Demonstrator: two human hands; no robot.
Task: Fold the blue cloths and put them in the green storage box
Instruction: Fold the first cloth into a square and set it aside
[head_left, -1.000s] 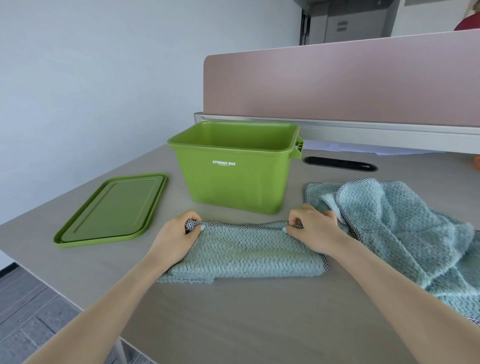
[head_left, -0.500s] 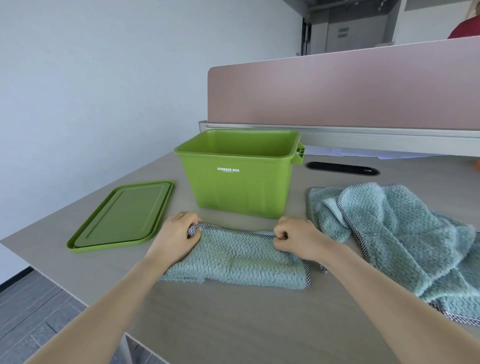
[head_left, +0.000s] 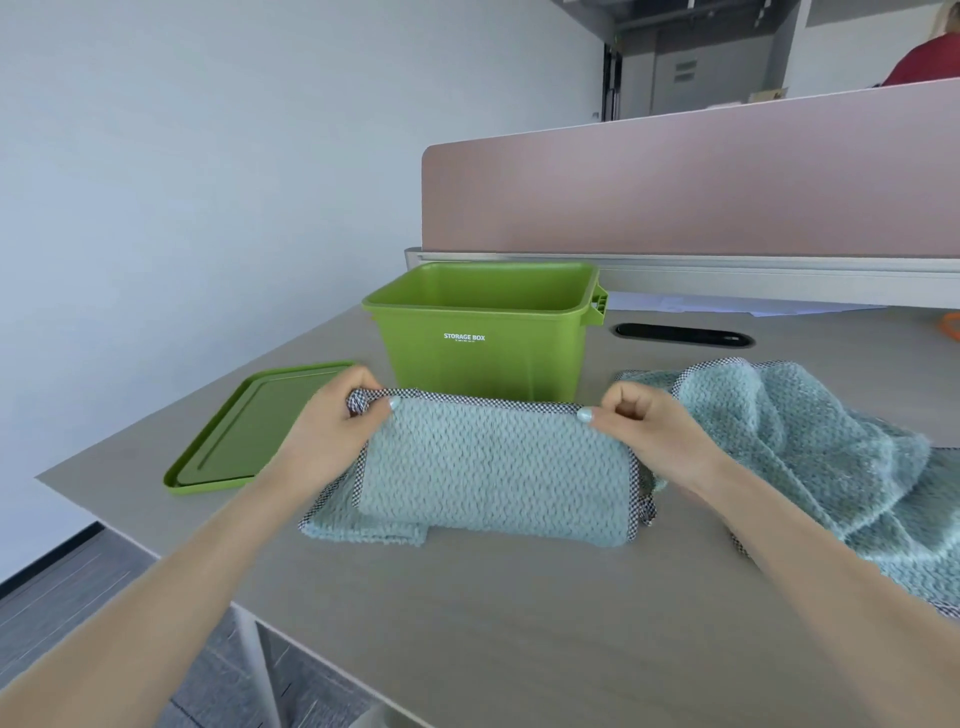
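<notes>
A folded blue cloth (head_left: 493, 467) with a checked border hangs from its top edge, its lower part resting on the table just in front of the green storage box (head_left: 483, 332). My left hand (head_left: 332, 421) pinches the cloth's top left corner. My right hand (head_left: 654, 431) pinches its top right corner. The box is open and upright, and nothing shows in the part of its inside that I can see. To the right, a heap of unfolded blue cloth (head_left: 810, 457) lies crumpled on the table.
The green lid (head_left: 249, 431) lies flat to the left of the box, near the table's left edge. A pink divider panel (head_left: 701, 192) runs along the back. A black cable slot (head_left: 683, 335) sits behind the loose cloth. A person in red sits beyond the divider.
Both hands have raised the folded cloth's far edge off the table, so it now hangs in front of the box. The camera has tilted upward a little.
</notes>
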